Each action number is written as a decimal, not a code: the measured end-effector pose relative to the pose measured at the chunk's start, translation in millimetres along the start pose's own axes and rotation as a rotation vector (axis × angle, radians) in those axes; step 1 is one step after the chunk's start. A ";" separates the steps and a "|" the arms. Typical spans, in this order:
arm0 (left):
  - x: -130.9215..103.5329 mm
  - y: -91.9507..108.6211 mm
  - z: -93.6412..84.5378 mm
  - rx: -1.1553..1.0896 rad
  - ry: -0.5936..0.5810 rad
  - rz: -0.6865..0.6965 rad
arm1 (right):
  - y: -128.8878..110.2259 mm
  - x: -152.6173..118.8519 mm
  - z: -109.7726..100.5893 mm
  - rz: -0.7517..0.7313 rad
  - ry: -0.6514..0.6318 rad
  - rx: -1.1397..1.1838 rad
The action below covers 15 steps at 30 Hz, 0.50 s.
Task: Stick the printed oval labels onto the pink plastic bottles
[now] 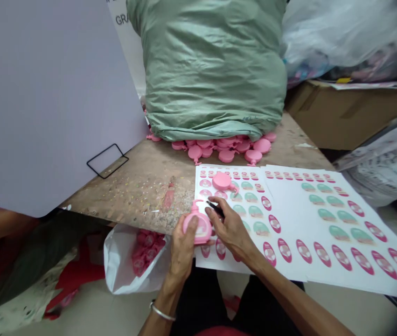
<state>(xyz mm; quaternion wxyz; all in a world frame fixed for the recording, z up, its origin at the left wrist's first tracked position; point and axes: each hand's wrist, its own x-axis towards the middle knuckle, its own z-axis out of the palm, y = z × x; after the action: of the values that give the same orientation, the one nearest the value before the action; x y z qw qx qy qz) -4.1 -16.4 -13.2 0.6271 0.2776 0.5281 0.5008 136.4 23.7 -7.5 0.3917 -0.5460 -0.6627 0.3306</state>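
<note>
My left hand (183,240) is closed around a pink pump-bottle-shaped piece (201,229), its thumb lying over the pale label on the front. Just to the right, my right hand (226,227) pinches a thin dark tool (215,208), whose tip points up and left near the piece's nozzle. Another pink piece (221,181) lies on the sticker sheet (291,196) above my hands. Pink oval and green labels cover the sheet, with a bare white area in its middle.
Several pink pieces (226,155) spill from under a large green bag (215,70). A white bag (116,261) of pink pieces hangs at the table's front edge. A pale panel (51,102) stands left; a cardboard box (355,114) is right. Another person's arm (5,226) shows far left.
</note>
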 end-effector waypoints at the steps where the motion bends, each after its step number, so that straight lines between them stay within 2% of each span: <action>1: 6.9 5.8 -11.2 0.127 0.087 0.109 | 7.4 8.5 -10.0 0.005 0.031 -0.073; 4: 41.1 25.2 -53.2 0.633 0.369 0.357 | 31.5 38.6 -40.9 0.041 0.156 -0.439; 6: 66.5 36.3 -79.0 0.917 0.468 0.433 | 44.9 56.0 -54.5 0.106 0.084 -0.638; 8: 84.2 45.2 -94.9 1.020 0.488 0.442 | 53.3 66.3 -60.8 0.149 -0.032 -0.701; 10: 89.1 52.5 -97.3 1.070 0.546 0.478 | 54.6 68.7 -63.7 0.152 -0.093 -0.685; 12: 81.7 58.7 -86.6 1.106 0.606 0.599 | 46.9 64.6 -67.5 0.096 -0.120 -0.662; 13: 74.7 61.4 -77.1 1.095 0.573 0.666 | 39.2 60.8 -70.3 0.026 -0.153 -0.651; 14: 66.5 63.4 -65.7 1.054 0.475 0.707 | 29.4 56.2 -73.6 -0.070 -0.202 -0.637; 15: 57.8 64.3 -53.3 0.974 0.287 0.690 | 17.9 50.9 -77.1 -0.179 -0.269 -0.618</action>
<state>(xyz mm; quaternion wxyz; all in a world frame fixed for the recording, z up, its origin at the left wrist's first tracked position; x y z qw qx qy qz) -79.2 49.3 5.7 0.1526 0.6170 0.6551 0.4085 207.7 77.8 21.6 0.1445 -0.5301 -0.8224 0.1476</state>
